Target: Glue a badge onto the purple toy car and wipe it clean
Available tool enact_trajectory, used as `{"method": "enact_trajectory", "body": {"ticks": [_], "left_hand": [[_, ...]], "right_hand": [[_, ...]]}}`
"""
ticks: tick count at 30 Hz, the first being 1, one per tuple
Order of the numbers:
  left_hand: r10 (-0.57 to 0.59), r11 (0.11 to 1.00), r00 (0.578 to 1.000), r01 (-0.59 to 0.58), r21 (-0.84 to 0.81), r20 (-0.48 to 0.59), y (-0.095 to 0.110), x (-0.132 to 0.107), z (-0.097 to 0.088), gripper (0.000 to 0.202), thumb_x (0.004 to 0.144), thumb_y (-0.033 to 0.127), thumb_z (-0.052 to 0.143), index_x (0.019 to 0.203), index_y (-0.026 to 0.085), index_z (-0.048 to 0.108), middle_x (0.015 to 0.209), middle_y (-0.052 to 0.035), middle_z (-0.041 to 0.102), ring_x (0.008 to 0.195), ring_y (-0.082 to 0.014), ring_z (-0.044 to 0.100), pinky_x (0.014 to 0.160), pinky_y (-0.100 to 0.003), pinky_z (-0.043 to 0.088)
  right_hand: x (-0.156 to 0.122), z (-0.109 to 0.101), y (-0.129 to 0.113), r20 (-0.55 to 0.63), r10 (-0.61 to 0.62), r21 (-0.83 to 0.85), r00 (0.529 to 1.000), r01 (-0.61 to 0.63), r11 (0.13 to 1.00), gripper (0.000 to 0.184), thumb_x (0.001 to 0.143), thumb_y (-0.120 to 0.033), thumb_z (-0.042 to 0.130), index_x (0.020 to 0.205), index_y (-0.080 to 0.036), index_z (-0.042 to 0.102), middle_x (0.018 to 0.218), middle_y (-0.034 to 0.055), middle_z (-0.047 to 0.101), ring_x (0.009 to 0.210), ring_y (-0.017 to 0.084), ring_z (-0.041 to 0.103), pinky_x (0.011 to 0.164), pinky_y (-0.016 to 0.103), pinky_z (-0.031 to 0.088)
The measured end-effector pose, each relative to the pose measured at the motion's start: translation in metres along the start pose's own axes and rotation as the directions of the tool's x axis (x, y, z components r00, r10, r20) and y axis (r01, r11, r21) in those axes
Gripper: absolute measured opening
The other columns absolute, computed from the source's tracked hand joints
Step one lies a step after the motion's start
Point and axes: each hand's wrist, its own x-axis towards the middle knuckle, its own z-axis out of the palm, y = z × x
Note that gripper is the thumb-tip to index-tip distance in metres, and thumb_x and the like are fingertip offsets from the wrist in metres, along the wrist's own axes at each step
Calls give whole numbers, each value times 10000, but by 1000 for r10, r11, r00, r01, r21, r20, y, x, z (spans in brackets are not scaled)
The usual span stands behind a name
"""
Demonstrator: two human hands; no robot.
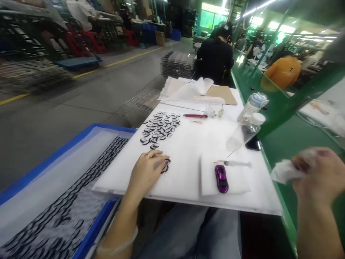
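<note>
A blue tray (pixel 88 230) of small black-and-white discs stood off the white board's (pixel 188 144) left edge, within easy reach of the seated worker. The left hand (pixel 147 171) lay flat near the board's front-left corner, fingers together and pressing down on a dark ring-shaped piece (pixel 166 166), apparently to pin it in place. Behind it, toward the board's left side, a loose pile of discs (pixel 160 130) waited. A red-handled tool (pixel 195 116) lay near the far edge. Toward the front, a purple toy car (pixel 221 178) rested on a smaller white sheet (pixel 237 180), with a syringe (pixel 237 163) just behind it, both close at hand. Bottles (pixel 253 108) and a dark phone (pixel 253 144) sat along the right edge. The right hand (pixel 318 172), blurred and raised off the board over the green bench (pixel 277 144), was closed on a crumpled white wipe (pixel 284 172). Other workers sat farther down the line.
</note>
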Motion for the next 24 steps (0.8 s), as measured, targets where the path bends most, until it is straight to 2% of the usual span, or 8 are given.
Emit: {"method": "enact_trajectory", "body": {"ticks": [4, 8, 12, 16, 18, 20, 22, 24], "left_hand": [[6, 999, 1000, -5, -50, 14, -1, 4, 0, 261, 798, 385, 553, 874, 243, 758, 1112, -76, 712, 1030, -322, 607, 949, -502, 480], [64, 992, 997, -68, -102, -48, 6, -2, -6, 208, 830, 371, 524, 830, 224, 670, 1044, -69, 735, 1005, -302, 647, 898, -442, 509], [187, 955, 982, -190, -227, -34, 19, -12, -14, 198, 924, 351, 478, 929, 228, 632, 924, -33, 730, 851, -220, 687, 741, -318, 527], [371, 908, 927, -350, -230, 57, 31, -18, -14, 259, 958, 197, 387, 933, 216, 644, 886, -36, 668, 821, -181, 646, 741, -285, 509], [451, 887, 874, -418, -196, 180, 37, -18, -9, 301, 942, 119, 365, 885, 208, 646, 871, -40, 648, 830, -184, 622, 731, -289, 497], [510, 860, 814, -491, -140, 276, 41, -18, 0, 333, 919, 60, 364, 843, 208, 652, 865, -41, 649, 844, -196, 603, 730, -304, 483], [540, 835, 782, -544, -83, 311, 45, -18, 7, 350, 900, 26, 375, 874, 215, 668, 888, -43, 662, 871, -211, 592, 749, -325, 477], [521, 842, 798, -539, -28, 302, 46, -19, 11, 358, 894, 15, 380, 928, 214, 675, 920, -50, 674, 890, -220, 591, 757, -336, 481]], "right_hand": [[34, 51, -1, 75, -232, -323, 970, 244, 915, 131, 876, -345, 642, 833, -223, 662, 701, 17, 575, 607, 179, 516, 535, 314, 387], [61, 77, 20, 187, -331, -406, 925, 379, 831, 212, 793, -377, 676, 904, -197, 671, 985, 99, 606, 921, 261, 586, 762, 394, 481], [59, 83, 40, 217, -93, -331, 972, 162, 929, 351, 681, -361, 736, 973, -202, 623, 1064, 105, 601, 1031, 291, 571, 941, 456, 463], [49, 64, 59, -90, 34, -231, 995, -54, 971, 457, 684, -362, 727, 1063, -193, 533, 1035, 99, 567, 1043, 302, 555, 1030, 537, 400], [48, 47, 69, -262, 147, -92, 954, -176, 980, 399, 763, -365, 629, 1081, -201, 454, 1009, 90, 538, 990, 278, 577, 983, 550, 446], [48, 30, 79, -339, 307, 87, 889, -295, 951, 261, 794, -319, 529, 1005, -206, 423, 956, 86, 525, 906, 256, 607, 867, 519, 528], [47, 17, 90, -310, 461, 240, 831, -401, 884, 177, 738, -253, 520, 883, -205, 432, 881, 86, 531, 831, 253, 623, 752, 482, 574], [47, 9, 101, -237, 553, 332, 799, -468, 819, 155, 659, -194, 534, 795, -198, 460, 814, 85, 547, 758, 252, 630, 680, 461, 591]]}}
